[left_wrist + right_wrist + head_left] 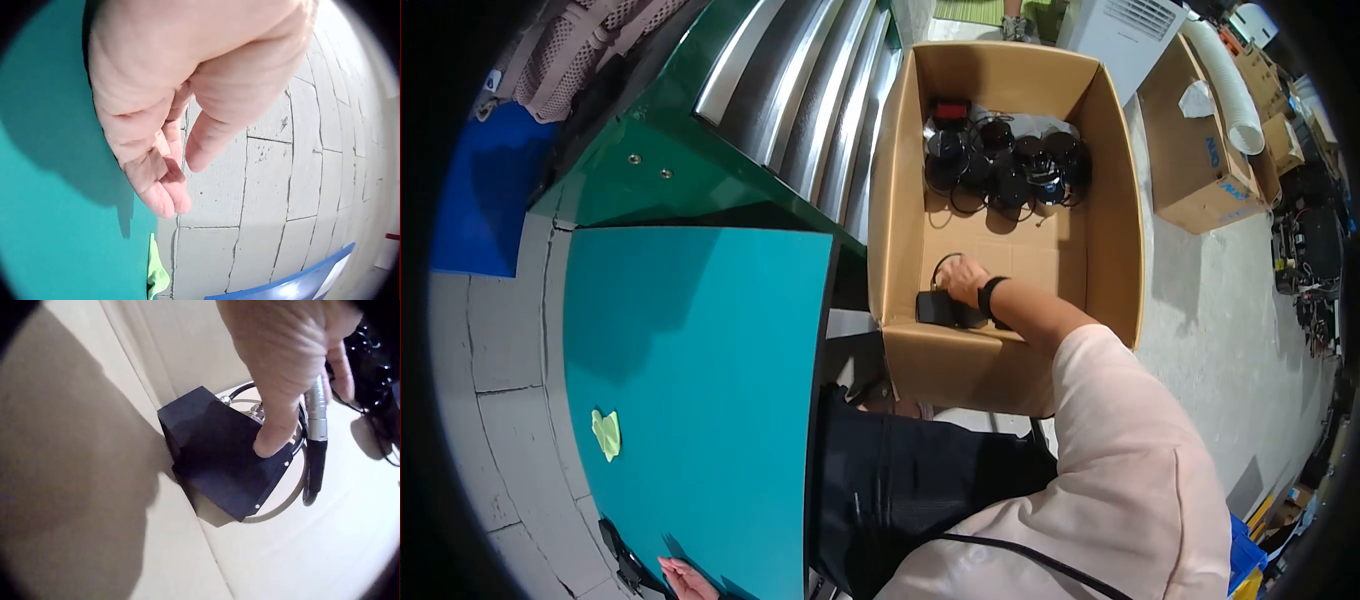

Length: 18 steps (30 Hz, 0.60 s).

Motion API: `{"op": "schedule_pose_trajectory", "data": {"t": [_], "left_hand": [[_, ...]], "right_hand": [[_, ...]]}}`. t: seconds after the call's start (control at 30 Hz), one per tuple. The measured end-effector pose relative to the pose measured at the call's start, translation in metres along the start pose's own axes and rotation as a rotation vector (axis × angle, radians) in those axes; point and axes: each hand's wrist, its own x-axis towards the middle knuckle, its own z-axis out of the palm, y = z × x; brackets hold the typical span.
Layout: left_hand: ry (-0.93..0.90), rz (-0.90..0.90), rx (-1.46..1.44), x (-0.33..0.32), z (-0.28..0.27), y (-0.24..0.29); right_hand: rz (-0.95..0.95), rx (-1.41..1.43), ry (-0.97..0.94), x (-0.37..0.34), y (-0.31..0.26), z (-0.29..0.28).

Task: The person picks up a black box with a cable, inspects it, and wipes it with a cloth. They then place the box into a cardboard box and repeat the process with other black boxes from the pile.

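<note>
My right hand [965,278] reaches down into a large cardboard box [965,370], at the near end. Under it sits a black box-shaped device [219,450] beside the cardboard wall, with a looped black cable. In the right wrist view my thumb [275,434] overlaps the device's top. A silver cable connector [317,415] runs up between thumb and fingers; I cannot tell whether they pinch it. My left hand [169,94] hangs over the edge of the teal table [700,380], fingers loosely bent, with nothing in it. A pale green cloth [606,435] lies near that edge.
Several round black devices [1010,165] with cables sit at the far end of the cardboard box. A green cabinet with metal drawer fronts [800,90] stands left of it. Another carton [1200,190] with a white hose [1225,90] is to the right.
</note>
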Motion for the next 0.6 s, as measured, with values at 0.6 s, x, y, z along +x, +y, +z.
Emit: {"op": "schedule_pose_trajectory", "data": {"t": [0.6], "left_hand": [[0.110,0.056,0.032,0.000,0.017,-0.007]], "right_hand": [[0.143,0.635,-0.369,-0.014,0.014,-0.008]]}}
